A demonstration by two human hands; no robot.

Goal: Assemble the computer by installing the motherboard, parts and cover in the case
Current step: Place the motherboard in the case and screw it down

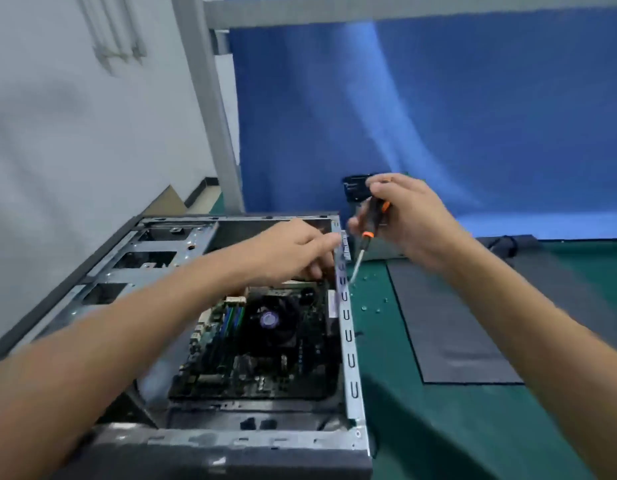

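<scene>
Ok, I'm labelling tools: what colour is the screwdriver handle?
Black with orange trim, that screwdriver handle; the head view shows it best.

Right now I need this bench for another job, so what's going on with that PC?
A person is partway through assembling it. The case lies open on the green bench with the motherboard inside and no cover on. The right hand grips a black-and-orange screwdriver, tip down beside the case's right rail, near loose screws. The left hand reaches to that rail's far end; whether it holds anything is too blurred to tell.
</scene>
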